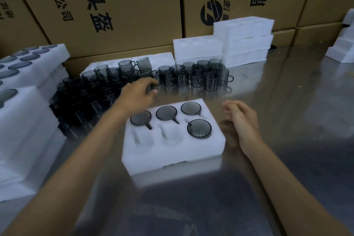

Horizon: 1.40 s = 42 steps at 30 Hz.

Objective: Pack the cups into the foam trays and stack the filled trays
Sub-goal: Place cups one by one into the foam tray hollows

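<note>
A white foam tray [172,155] lies on the steel table in front of me. Smoky grey glass cups sit in its three far pockets [166,113] and in the near right pocket [199,128]. The two near left pockets hold nothing. Beyond the tray stands a crowd of loose grey cups [191,74], some stacked at the left. My left hand [139,94] hovers just behind the tray near the loose cups, fingers loosely curled and holding nothing. My right hand [241,117] floats to the right of the tray, fingers relaxed and holding nothing.
Filled foam trays [28,101] are stacked at the left. Empty foam trays [243,40] are piled at the back, with more foam [341,48] at the far right. Printed cardboard boxes [118,5] wall off the table's far side.
</note>
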### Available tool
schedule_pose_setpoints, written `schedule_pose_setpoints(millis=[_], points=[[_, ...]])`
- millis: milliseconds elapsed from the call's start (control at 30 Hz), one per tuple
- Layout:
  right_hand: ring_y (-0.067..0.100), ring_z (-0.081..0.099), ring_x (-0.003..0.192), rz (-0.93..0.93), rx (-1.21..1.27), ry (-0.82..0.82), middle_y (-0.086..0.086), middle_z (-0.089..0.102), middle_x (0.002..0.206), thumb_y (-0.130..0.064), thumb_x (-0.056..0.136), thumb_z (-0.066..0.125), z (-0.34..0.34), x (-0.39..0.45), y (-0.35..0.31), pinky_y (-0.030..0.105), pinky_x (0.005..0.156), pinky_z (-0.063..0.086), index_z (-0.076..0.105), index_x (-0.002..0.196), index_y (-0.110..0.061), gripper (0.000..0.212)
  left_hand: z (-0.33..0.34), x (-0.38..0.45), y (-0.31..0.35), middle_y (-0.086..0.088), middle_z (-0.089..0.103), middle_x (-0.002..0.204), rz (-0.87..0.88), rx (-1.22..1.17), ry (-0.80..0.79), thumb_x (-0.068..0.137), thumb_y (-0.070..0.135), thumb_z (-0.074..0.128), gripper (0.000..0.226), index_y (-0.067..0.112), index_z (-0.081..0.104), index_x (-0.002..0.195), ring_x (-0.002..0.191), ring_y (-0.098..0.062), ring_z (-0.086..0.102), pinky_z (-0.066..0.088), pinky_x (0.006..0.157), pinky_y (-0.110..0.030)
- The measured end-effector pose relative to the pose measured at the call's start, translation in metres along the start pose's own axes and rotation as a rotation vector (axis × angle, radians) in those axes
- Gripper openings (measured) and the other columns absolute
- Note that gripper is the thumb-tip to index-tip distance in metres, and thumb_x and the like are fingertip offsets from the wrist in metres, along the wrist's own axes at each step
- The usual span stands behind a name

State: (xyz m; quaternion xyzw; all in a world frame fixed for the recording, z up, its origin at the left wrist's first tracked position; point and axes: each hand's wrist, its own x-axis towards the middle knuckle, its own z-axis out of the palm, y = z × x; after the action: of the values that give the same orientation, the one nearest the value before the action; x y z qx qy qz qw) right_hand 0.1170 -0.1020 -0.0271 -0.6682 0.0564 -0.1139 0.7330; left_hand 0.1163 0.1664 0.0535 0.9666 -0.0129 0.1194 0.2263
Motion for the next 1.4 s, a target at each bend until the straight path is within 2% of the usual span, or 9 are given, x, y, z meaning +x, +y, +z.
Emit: schedule_pose_setpoints(millis=[100, 300, 400, 600, 700, 833, 967, 1200, 1400], points=[[0.013, 0.061, 0.070, -0.024, -0.081, 0.082, 0.003, 0.065, 0.075, -0.009, 0.095, 0.051, 0.015, 0.009, 0.007, 0.023, 0.063, 0.051, 0.064, 0.074, -0.012, 0.025, -0.009, 0.039, -0.042, -0.012, 0.052, 0.143, -0.201, 0.183, -0.067, 0.097, 0.019, 0.055, 0.047, 0.017, 0.046, 0.143, 0.129, -0.031, 0.049, 0.035, 0.112, -0.044], [0.012, 0.063, 0.075, 0.006, -0.474, 0.186, -0.011, 0.069, 0.072, -0.048, 0.086, 0.048, 0.029, 0.014, 0.013, 0.041, 0.087, 0.050, 0.064, 0.075, -0.022, 0.032, 0.010, 0.088, -0.074, -0.011, 0.039, 0.153, -0.258, 0.346, -0.217, 0.096, 0.022, 0.055, 0.051, 0.015, 0.046, 0.145, 0.141, -0.031, 0.035, 0.023, 0.119, -0.047], [0.009, 0.060, 0.074, -0.006, -0.521, 0.193, -0.013, 0.068, 0.072, -0.048, 0.087, 0.047, 0.029, 0.014, 0.012, 0.038, 0.085, 0.048, 0.064, 0.074, -0.023, 0.033, 0.023, 0.095, -0.082, -0.012, 0.040, 0.151, -0.218, 0.410, -0.191, 0.095, 0.020, 0.055, 0.026, 0.020, 0.070, 0.116, 0.145, -0.028, 0.027, 0.008, 0.120, -0.054], [0.010, 0.060, 0.073, 0.013, -0.526, 0.187, -0.014, 0.065, 0.069, -0.046, 0.084, 0.049, 0.030, 0.013, 0.010, 0.035, 0.078, 0.043, 0.064, 0.073, -0.024, 0.029, 0.026, 0.079, -0.078, -0.012, 0.039, 0.152, -0.142, 0.268, -0.134, 0.094, 0.013, 0.058, 0.010, 0.019, 0.063, 0.088, 0.145, -0.028, 0.029, 0.007, 0.119, -0.051], [0.017, 0.065, 0.078, 0.046, -0.443, 0.125, -0.009, 0.070, 0.076, -0.038, 0.084, 0.052, 0.027, 0.015, 0.010, 0.037, 0.081, 0.050, 0.064, 0.075, -0.021, 0.023, 0.011, 0.059, -0.057, -0.013, 0.046, 0.143, -0.019, 0.130, -0.055, 0.094, 0.010, 0.061, 0.011, 0.001, 0.067, 0.095, 0.132, -0.033, 0.045, 0.032, 0.109, -0.036], [0.016, 0.059, 0.075, 0.033, -0.142, 0.021, 0.005, 0.068, 0.077, -0.011, 0.090, 0.056, 0.019, 0.013, -0.005, 0.018, 0.066, 0.048, 0.065, 0.073, -0.016, 0.020, -0.019, 0.013, -0.014, 0.003, 0.051, 0.142, 0.141, -0.099, 0.021, 0.087, 0.011, 0.073, 0.015, 0.013, 0.074, 0.102, 0.122, -0.009, 0.052, 0.037, 0.108, -0.025], [0.012, 0.061, 0.086, -0.185, -0.078, -0.076, 0.004, 0.069, 0.086, -0.007, 0.090, 0.062, 0.024, -0.011, -0.037, 0.006, 0.072, 0.044, 0.069, 0.086, -0.011, 0.009, -0.044, -0.038, 0.018, 0.013, 0.068, 0.116, 0.196, -0.364, -0.273, 0.079, 0.014, 0.081, 0.041, 0.030, 0.064, 0.113, 0.104, -0.006, 0.066, 0.052, 0.096, -0.028], [0.008, 0.065, 0.086, -0.314, -0.148, -0.544, -0.008, 0.071, 0.097, -0.013, 0.091, 0.068, 0.042, -0.073, -0.059, 0.017, 0.077, 0.049, 0.070, 0.105, -0.032, 0.024, -0.042, -0.078, 0.028, 0.027, 0.059, 0.125, 0.225, -0.304, -0.422, 0.079, 0.019, 0.082, 0.055, 0.035, 0.055, 0.124, 0.120, 0.009, 0.052, 0.046, 0.104, -0.035], [0.009, 0.052, 0.064, -0.378, -0.225, -0.528, 0.006, 0.062, 0.084, -0.011, 0.087, 0.072, 0.044, -0.076, -0.047, 0.015, 0.059, 0.042, 0.066, 0.106, -0.026, 0.025, -0.034, -0.080, 0.023, 0.019, 0.051, 0.142, 0.230, -0.354, -0.508, 0.083, 0.007, 0.077, 0.069, 0.027, 0.046, 0.142, 0.128, 0.012, 0.045, 0.036, 0.106, -0.010]])
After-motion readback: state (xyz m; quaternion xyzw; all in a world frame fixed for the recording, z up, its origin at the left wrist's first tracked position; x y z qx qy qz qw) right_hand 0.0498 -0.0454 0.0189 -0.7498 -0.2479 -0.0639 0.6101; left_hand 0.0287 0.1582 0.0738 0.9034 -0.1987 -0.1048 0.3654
